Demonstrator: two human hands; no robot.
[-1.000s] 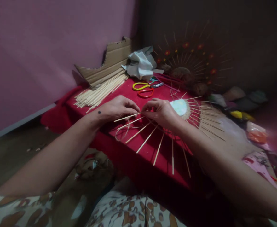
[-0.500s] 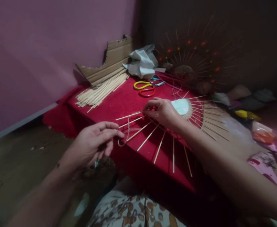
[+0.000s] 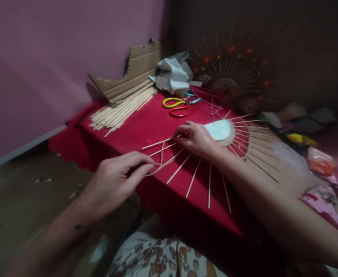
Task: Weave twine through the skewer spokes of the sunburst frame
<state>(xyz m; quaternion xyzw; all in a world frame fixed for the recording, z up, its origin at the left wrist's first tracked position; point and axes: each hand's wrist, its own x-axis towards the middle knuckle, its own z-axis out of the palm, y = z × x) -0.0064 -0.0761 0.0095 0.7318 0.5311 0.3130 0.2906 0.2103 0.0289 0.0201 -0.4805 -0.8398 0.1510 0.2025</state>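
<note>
A half-round frame of thin wooden sticks (image 3: 178,169) fans out over a red cloth, its sticks spreading from a pale rounded centre piece (image 3: 219,129) edged with woven twine. My right hand (image 3: 196,138) is closed over the fan's left side, fingertips pinching one of the outer sticks. My left hand (image 3: 122,175) is at the near left edge of the table, thumb and forefinger pressed together on a thin length of twine (image 3: 162,154). The twine loops across the left sticks towards my right fingertips, where its end is hidden.
Behind lie scissors (image 3: 180,107) with yellow and red handles, a bundle of loose sticks (image 3: 122,109), torn cardboard (image 3: 142,61) and a crumpled pale cloth (image 3: 173,73). A larger decorated stick fan (image 3: 232,65) stands at the back. The red-covered table (image 3: 122,140) meets a pink wall.
My left hand has closed its thumb and forefinger on the twine and turned slightly. The twine loop has shifted right along the sticks. My right hand stays nearly in place.
</note>
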